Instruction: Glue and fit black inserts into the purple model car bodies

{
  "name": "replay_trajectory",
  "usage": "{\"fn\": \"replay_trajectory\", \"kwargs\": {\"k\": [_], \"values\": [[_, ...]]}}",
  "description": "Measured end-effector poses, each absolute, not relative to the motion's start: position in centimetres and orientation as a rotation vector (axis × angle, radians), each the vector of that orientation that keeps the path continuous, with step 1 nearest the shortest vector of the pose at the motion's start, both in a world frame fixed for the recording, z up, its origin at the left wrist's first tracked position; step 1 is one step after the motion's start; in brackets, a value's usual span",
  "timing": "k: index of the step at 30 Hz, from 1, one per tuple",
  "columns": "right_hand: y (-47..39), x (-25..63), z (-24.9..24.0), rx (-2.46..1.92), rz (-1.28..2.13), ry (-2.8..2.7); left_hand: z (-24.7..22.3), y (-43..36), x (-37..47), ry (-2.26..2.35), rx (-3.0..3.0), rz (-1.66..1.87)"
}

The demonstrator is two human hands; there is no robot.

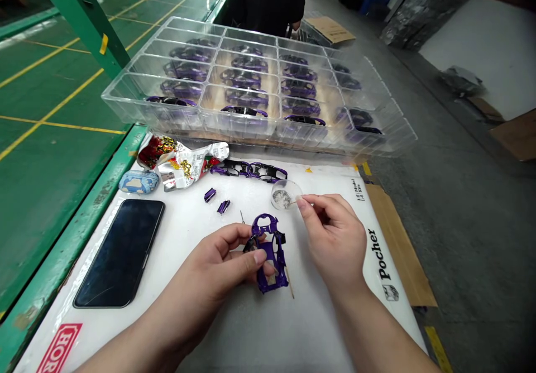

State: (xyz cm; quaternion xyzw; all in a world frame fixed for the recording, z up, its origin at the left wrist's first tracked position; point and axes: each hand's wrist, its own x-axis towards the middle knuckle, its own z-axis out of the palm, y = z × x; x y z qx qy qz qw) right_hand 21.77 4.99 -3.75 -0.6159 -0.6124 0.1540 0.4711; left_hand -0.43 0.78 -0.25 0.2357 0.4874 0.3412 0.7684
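Observation:
A purple toy car body [268,245] with black parts is held in my left hand [234,256], thumb across its middle. My right hand [330,228] pinches a thin stick [293,202], its tip at the rim of a small clear dish [276,195] that holds tiny silvery pieces. Another thin wooden stick [290,285] lies on the white table just right of the car body. Two small purple parts [210,195] rest beyond my left hand, and a short metal pin [242,217] shows beside its fingers. Two more purple and black bodies [268,172] lie behind the dish.
A clear compartment tray [238,120] full of purple car bodies spans the back of the white table [188,216]. On the left are a black phone [121,253], a blue and white oval object [139,182] and a crumpled wrapper [180,163]. A person in black [268,4] stands behind.

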Motion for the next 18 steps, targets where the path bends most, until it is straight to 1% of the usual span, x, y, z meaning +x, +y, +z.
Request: {"fn": "replay_trajectory", "kwargs": {"k": [5, 12, 18], "values": [[4.92, 21.8, -3.66, -1.467, 0.367, -1.417, -0.33, 0.67, -0.38, 1.055, 0.502, 0.751], [4.97, 22.14, -4.3, -1.383, 0.477, -1.229, -0.52, 0.64, -0.38, 1.023, 0.512, 0.754], [5.37, 21.96, -4.11, -1.481, 0.478, -1.377, -0.59, 0.65, -0.46, 1.011, 0.502, 0.741]]}}
